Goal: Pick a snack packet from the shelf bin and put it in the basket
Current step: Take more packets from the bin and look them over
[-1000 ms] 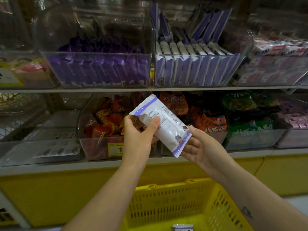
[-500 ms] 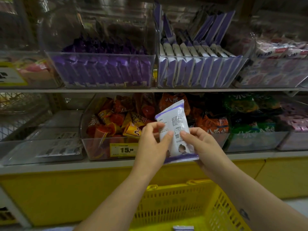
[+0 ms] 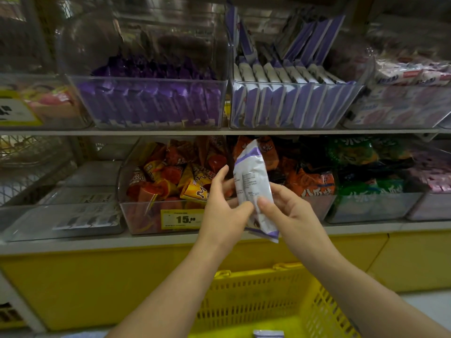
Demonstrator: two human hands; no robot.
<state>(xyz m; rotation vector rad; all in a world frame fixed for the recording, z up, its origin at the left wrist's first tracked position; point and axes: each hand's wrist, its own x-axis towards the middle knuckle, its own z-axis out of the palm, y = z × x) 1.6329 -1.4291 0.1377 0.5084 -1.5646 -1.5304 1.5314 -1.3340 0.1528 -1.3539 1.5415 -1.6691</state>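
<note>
The snack packet [image 3: 252,181] has swung from a slant to near upright, and both hands have closed in on its lower half. The left hand [image 3: 224,211] pinches its edge under the thumb, forefinger raised free. The right hand [image 3: 288,211] grips it from 3 o'clock, thumb on the front. It looks light, soft and probably slick, so a hold across the middle seems safer than the sealed ends. Both forearms rise from 6 o'clock over the yellow basket [image 3: 244,296]; the shelf bin [image 3: 292,106] sits at 1 o'clock.
</note>
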